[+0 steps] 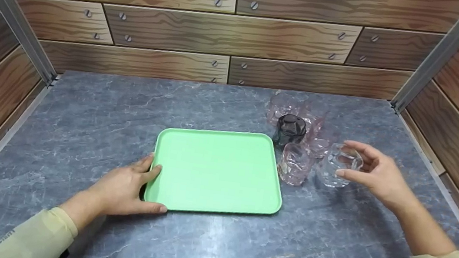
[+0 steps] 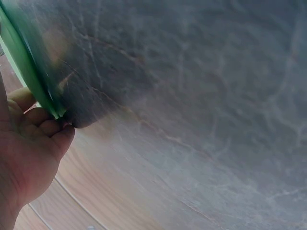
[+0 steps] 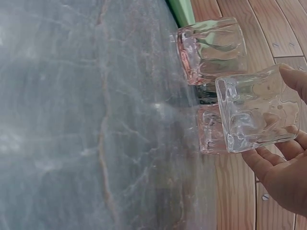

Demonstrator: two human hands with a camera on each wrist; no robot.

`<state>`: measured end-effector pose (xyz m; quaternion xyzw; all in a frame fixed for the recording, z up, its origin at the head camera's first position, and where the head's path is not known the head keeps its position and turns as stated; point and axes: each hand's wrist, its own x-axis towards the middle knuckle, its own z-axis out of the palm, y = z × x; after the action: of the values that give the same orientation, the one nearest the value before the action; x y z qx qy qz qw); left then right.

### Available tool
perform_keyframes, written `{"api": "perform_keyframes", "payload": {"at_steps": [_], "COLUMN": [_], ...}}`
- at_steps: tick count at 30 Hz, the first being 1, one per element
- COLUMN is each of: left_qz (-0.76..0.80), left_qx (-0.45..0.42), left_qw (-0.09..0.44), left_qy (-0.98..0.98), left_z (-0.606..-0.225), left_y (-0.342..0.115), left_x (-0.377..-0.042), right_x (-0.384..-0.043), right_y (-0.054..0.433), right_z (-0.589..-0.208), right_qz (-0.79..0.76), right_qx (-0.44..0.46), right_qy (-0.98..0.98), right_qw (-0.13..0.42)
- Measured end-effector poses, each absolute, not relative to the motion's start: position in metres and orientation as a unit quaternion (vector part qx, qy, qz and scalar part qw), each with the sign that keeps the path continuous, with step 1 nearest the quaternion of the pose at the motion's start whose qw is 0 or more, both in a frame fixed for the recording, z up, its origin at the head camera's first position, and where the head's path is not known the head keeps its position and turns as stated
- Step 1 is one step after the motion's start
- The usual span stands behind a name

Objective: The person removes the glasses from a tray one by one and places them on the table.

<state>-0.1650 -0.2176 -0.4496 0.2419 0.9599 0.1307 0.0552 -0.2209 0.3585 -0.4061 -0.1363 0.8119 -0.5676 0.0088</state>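
Note:
A light green tray (image 1: 215, 171) lies on the table, its near left corner held by my left hand (image 1: 125, 190). The thumb is at the near rim and the fingers are at the left edge. In the left wrist view, curled fingers (image 2: 50, 122) meet the tray's edge (image 2: 29, 67). On the right, my right hand (image 1: 381, 176) grips a clear drinking glass (image 1: 334, 168) between thumb and fingers. The right wrist view shows this glass (image 3: 256, 112) upright, close over the table. Just left of it, a pink-tinted glass (image 1: 295, 165) stands beside the tray's right edge.
Behind that pink glass stands a dark grey glass (image 1: 290, 130). Further pink glasses (image 1: 282, 107) cluster at the back, close together and partly hidden by the dark one. Wood-patterned walls (image 1: 232, 37) enclose the grey marbled table (image 1: 97, 104) at the back and sides.

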Motion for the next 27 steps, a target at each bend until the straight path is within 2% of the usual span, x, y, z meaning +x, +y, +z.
{"api": "perform_keyframes", "payload": {"at_steps": [27], "left_qz": [0.132], "left_qx": [0.238], "left_qw": [0.054], "left_qy": [0.961], "left_z": [-0.450], "left_y": [-0.218], "left_x": [-0.165], "right_x": [-0.229], "right_y": [0.353], "right_z": [-0.424], "right_qz": [-0.549], "right_qx": [-0.128], "right_qy": [0.826], "right_qw": [0.020]}}
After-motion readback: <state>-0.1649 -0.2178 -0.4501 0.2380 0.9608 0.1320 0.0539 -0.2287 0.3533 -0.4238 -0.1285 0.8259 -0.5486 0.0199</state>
